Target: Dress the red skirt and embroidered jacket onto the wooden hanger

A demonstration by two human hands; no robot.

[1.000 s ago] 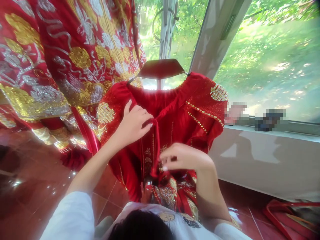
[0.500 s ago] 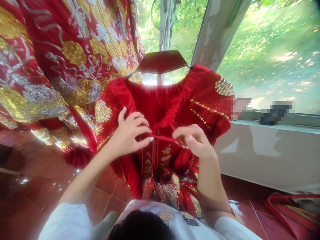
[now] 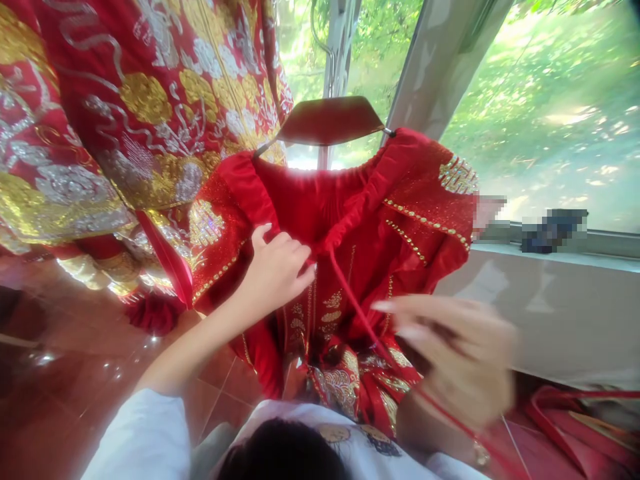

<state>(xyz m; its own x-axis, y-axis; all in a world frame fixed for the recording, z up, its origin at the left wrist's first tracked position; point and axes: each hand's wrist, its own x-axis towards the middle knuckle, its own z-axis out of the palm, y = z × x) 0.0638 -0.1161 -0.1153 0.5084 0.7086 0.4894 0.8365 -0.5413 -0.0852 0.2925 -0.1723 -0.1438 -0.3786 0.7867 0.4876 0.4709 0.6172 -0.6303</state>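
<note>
A red dress (image 3: 360, 280) with gold and silver beadwork and a gathered satin neckline hangs on a hanger (image 3: 330, 120) before me. My left hand (image 3: 283, 267) is closed at the left front of the neckline, fingers curled around its edge; whether a cord end is in them is hidden. From the right side of the neckline a thin red drawstring (image 3: 357, 307) slants down to the lower right, passing by my right hand (image 3: 455, 353). That hand is smeared by motion, and its hold on the drawstring cannot be made out.
Another red garment (image 3: 145, 113) with heavy gold and silver embroidery hangs at left. Windows (image 3: 550, 120) and a sill (image 3: 555, 253) stand behind on the right. A red bag-like item (image 3: 565, 427) lies on the tiled floor (image 3: 215, 403) at lower right.
My right hand has swung right and down from the neckline. The drawstring, earlier stretched between my hands, now slants to the lower right. My left hand has shifted slightly right.
</note>
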